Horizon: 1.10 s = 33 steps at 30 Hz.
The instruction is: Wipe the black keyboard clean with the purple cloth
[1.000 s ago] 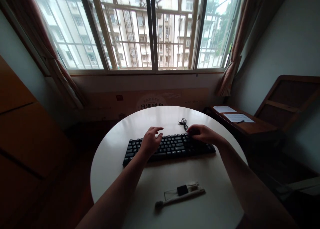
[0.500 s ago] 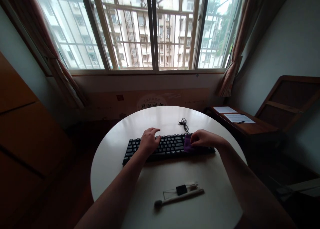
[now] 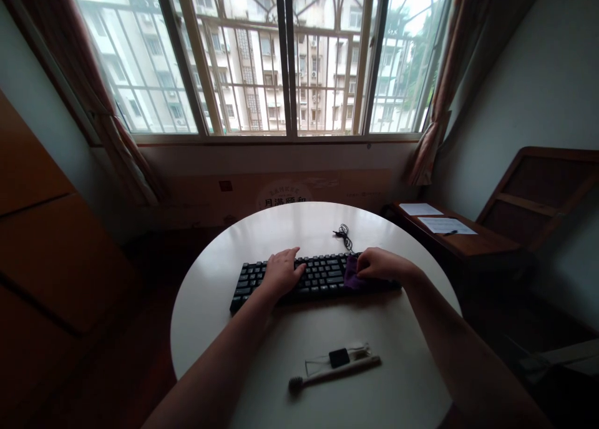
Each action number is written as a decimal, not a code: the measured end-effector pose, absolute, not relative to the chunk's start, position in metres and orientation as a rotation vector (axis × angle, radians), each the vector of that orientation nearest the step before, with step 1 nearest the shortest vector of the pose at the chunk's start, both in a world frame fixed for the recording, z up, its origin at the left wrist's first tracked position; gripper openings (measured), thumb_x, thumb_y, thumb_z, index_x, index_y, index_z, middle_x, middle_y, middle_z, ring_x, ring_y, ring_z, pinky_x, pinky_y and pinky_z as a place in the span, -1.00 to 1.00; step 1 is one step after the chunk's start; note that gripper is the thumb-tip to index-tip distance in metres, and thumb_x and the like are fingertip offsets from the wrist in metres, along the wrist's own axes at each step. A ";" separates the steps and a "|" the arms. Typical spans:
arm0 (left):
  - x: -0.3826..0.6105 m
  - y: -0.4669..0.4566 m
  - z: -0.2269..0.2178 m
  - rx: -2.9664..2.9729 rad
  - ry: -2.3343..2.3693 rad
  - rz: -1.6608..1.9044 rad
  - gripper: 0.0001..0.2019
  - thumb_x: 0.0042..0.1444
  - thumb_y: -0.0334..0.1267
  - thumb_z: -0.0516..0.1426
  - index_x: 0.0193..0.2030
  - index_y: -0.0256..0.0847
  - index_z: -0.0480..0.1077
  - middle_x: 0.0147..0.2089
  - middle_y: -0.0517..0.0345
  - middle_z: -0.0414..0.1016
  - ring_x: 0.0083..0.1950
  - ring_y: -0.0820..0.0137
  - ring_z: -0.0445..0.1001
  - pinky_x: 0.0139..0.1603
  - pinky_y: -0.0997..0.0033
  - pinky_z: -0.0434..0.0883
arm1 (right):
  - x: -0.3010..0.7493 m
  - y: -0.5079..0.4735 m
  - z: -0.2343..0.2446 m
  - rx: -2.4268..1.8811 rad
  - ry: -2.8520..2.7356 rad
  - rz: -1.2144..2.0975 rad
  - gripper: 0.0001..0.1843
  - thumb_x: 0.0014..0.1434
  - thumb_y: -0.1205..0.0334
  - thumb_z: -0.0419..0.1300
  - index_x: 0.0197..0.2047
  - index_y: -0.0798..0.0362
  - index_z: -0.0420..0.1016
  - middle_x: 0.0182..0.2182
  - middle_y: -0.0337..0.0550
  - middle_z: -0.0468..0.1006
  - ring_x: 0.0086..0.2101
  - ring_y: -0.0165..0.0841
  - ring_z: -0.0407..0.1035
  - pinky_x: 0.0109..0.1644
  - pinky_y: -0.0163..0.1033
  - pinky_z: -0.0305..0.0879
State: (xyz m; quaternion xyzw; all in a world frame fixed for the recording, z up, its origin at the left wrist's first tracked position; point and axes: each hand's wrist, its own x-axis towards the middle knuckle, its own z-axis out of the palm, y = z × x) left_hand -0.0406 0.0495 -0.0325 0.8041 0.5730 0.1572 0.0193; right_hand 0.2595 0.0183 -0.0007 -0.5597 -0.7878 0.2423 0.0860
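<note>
A black keyboard lies across the white round table, its coiled cable bunched behind it. My left hand rests on the keyboard left of its middle, fingers stretched out over the keys. Toward the keyboard's right end, my right hand has its fingers closed on a purple cloth, which lies against the keys. The keys beneath both hands are hidden.
Nearer me on the table lie a toothbrush and a wire tool with a black square piece. A wooden chair at the right holds paper sheets and a pen. Behind the table is a barred window.
My left hand has flattened a little on the keys. My right hand and the purple cloth stay in nearly the same place. The view has tilted slightly upward.
</note>
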 end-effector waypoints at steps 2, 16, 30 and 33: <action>-0.041 0.050 -0.033 2.495 1.781 0.485 -0.49 0.26 -0.07 0.09 0.33 -0.13 0.25 0.31 0.00 0.37 0.33 0.14 0.30 0.36 0.09 0.17 | 0.258 0.017 0.001 -1.662 -2.352 0.726 -0.77 0.00 0.16 0.27 -0.30 0.09 0.67 -0.43 -0.20 0.62 -0.41 -0.36 0.45 -0.38 -0.37 0.20; -0.040 0.048 -0.030 2.449 1.759 0.529 -0.47 0.24 -0.10 0.12 0.33 -0.16 0.24 0.30 -0.07 0.39 0.31 0.10 0.33 0.34 0.00 0.18 | 0.241 0.014 -0.001 -1.587 -2.348 0.649 -0.73 0.02 0.18 0.26 -0.22 -0.01 0.72 -0.32 -0.21 0.68 -0.33 -0.30 0.50 -0.25 -0.32 0.29; -0.040 0.048 -0.030 2.449 1.766 0.542 -0.47 0.23 -0.11 0.14 0.31 -0.16 0.26 0.27 -0.04 0.42 0.29 0.12 0.35 0.32 0.08 0.20 | 0.232 0.015 -0.004 -1.531 -2.341 0.516 -0.74 0.03 0.23 0.24 -0.24 -0.01 0.72 -0.27 -0.18 0.68 -0.29 -0.31 0.50 -0.19 -0.33 0.30; -0.041 0.048 -0.030 2.443 1.767 0.528 -0.47 0.23 -0.11 0.14 0.32 -0.17 0.26 0.27 -0.04 0.42 0.29 0.12 0.35 0.32 0.08 0.21 | 0.240 0.017 -0.001 -1.638 -2.303 0.572 -0.75 0.02 0.21 0.25 -0.26 0.03 0.72 -0.33 -0.16 0.67 -0.34 -0.32 0.49 -0.26 -0.34 0.27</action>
